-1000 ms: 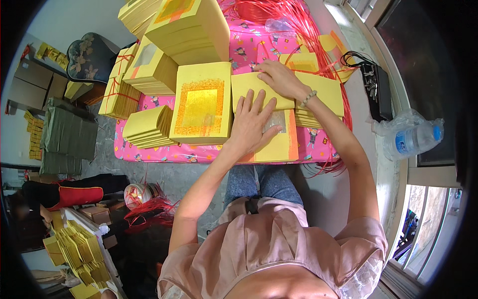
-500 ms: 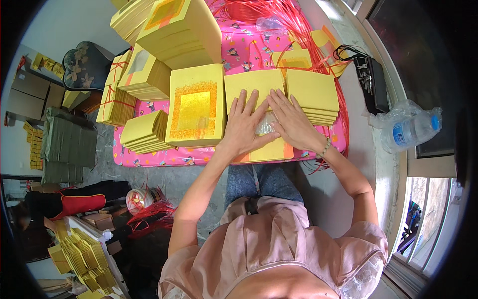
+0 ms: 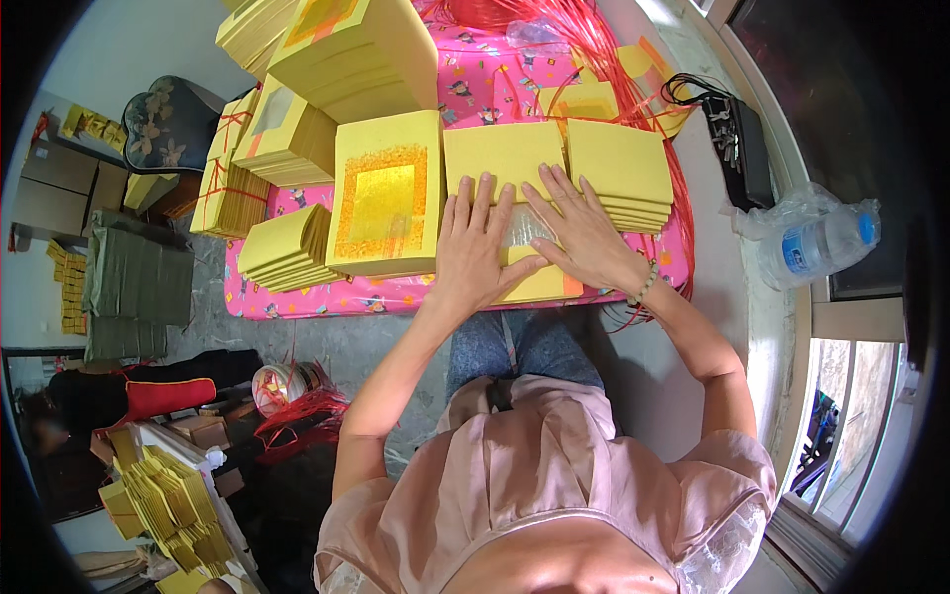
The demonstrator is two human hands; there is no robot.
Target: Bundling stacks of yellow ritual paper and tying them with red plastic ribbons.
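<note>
- Head view, only one. Both hands flat, fingers spread, palms down on a yellow paper stack (image 3: 534, 282) at the near edge of the desk (image 3: 297, 297), which wears a pink patterned cloth.
- Left hand (image 3: 473, 247): open, not gripping; pressing down, fingertips reach onto the plain yellow stack (image 3: 500, 153) just beyond.
- Right hand (image 3: 579, 233): also open & flat, angled in toward the left hand, fingers pointing up-left; bead bracelet (image 3: 645, 285) at the wrist.
- Between the two hands: a clear plastic-looking patch (image 3: 522, 226), prob. wrap over the paper; can't tell exactly what.
- Key relation: the pressed stack lies directly under both palms, its long axis running left-right across the person's front. Both hands equally near; left covers the left half, right the right half. Thumbs almost meet at the middle.
- Left of the left hand, just beside: gold-foil stack (image 3: 386, 198), a thick pile w/ gold square framed in orange.
- Further left: fanned yellow sheets (image 3: 287, 247), then tied bundles (image 3: 230, 188) w/ red string.
- Beyond the right hand's fingers: another plain stack (image 3: 621, 163); red string (image 3: 584, 49) heaped past it.
- Beyond the left hand, well apart: tall big stack (image 3: 361, 54).
- Right of the right hand, off the desk: water bottle (image 3: 816, 243) in a clear bag, near the window.
</note>
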